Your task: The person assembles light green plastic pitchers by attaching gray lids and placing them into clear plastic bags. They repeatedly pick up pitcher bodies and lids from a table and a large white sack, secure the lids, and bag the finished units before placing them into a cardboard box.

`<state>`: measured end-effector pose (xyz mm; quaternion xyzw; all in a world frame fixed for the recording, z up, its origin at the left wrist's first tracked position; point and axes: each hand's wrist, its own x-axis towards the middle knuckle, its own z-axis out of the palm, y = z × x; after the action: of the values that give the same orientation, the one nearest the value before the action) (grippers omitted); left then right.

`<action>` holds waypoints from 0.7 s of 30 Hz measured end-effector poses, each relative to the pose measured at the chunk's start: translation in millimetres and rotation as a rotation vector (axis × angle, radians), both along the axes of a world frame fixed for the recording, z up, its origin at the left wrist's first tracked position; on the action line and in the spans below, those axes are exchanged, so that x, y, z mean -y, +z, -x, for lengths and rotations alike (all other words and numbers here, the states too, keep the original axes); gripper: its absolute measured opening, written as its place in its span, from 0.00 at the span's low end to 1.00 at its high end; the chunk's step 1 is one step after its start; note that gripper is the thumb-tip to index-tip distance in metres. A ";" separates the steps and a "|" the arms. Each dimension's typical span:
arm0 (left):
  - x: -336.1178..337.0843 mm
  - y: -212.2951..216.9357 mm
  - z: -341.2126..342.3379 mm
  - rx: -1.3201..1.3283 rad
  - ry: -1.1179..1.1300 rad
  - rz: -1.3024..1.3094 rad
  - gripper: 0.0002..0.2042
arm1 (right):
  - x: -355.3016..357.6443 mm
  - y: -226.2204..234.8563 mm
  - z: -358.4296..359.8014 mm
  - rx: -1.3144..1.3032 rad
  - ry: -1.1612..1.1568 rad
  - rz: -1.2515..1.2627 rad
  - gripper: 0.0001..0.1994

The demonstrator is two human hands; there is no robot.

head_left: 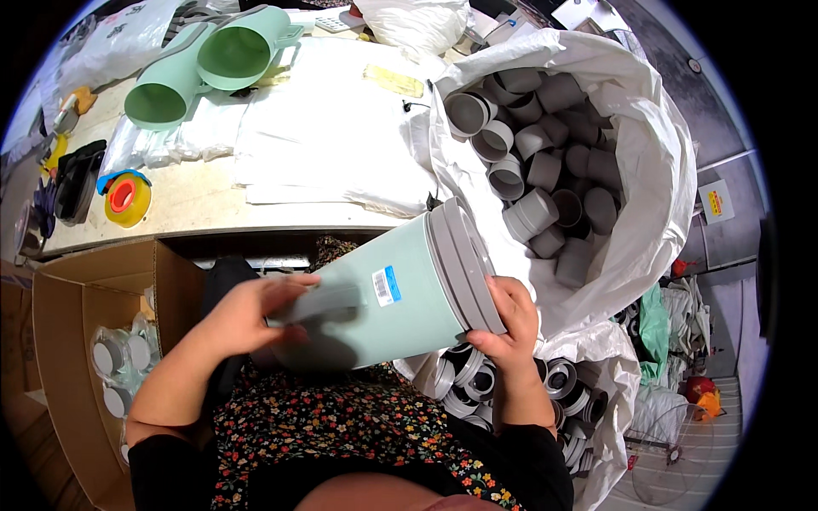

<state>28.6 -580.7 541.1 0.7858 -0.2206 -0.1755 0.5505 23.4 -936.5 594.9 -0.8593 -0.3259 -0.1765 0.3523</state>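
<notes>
A pale green plastic pitcher [388,332] with a grey lid [464,264] lies tilted across my lap, lid end up and to the right. Its side carries a small blue and white barcode sticker [386,286]. My left hand [256,315] grips it near the handle [328,300] and base; the fingertips are slightly blurred. At the lid's rim, my right hand [509,328] is closed, thumb below and fingers over the edge. Two more green pitchers [162,94], without lids, lie on the table at the far left with their mouths toward me.
A large white sack [656,187] of grey cups [545,170] stands at the right. Below it, another sack [618,366] holds grey lids [558,375]. At the left, a cardboard box [64,341] contains wrapped, clear items. White bags [332,145] and a yellow tape roll [128,200] lie on the table.
</notes>
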 end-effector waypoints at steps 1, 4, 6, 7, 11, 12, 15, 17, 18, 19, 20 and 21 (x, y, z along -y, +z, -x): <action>-2.8 -5.0 -6.9 -0.057 0.033 0.048 0.23 | -0.7 -2.0 0.2 -0.012 0.006 -0.017 0.31; -9.2 -14.9 -26.8 0.261 -0.065 -0.111 0.20 | -1.0 -2.9 1.4 -0.047 -0.011 -0.031 0.30; 1.1 -22.7 -10.1 -0.052 -0.021 0.133 0.21 | 0.0 -9.2 -2.2 -0.087 -0.046 -0.029 0.28; 16.0 -23.4 9.0 -0.354 0.023 0.359 0.23 | -1.5 -11.0 -3.6 -0.170 -0.123 -0.038 0.28; 44.4 24.8 43.7 -0.049 -0.383 -0.149 0.28 | -7.7 -4.8 -9.3 -0.316 -0.184 -0.031 0.27; 37.5 26.4 41.6 -0.056 -0.378 -0.191 0.27 | -6.2 -0.5 -9.5 -0.274 -0.087 -0.033 0.27; 0.6 14.7 15.0 -0.323 -0.003 0.097 0.25 | 0.4 14.5 -17.4 -0.044 0.106 0.068 0.28; -4.9 25.4 17.3 -0.327 0.027 0.078 0.21 | -5.7 21.5 -25.6 -0.077 0.234 0.095 0.27; 3.7 26.9 27.4 -0.202 -0.016 -0.029 0.20 | -12.5 24.6 -30.1 -0.086 0.190 0.110 0.27; 11.4 29.7 38.7 -0.085 -0.041 -0.136 0.20 | -23.9 27.1 -36.6 -0.100 0.167 0.124 0.26; 17.8 37.5 42.2 -0.158 -0.069 -0.240 0.19 | -30.7 31.6 -41.7 -0.108 0.131 0.140 0.26; 16.4 35.8 43.8 -0.126 -0.031 -0.225 0.19 | -31.3 37.8 -45.1 -0.144 0.185 0.137 0.25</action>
<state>-15.3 -597.0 576.9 0.8266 -0.1765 -0.2567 0.4687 68.4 -905.2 632.7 -0.8582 -0.3888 -0.0588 0.3300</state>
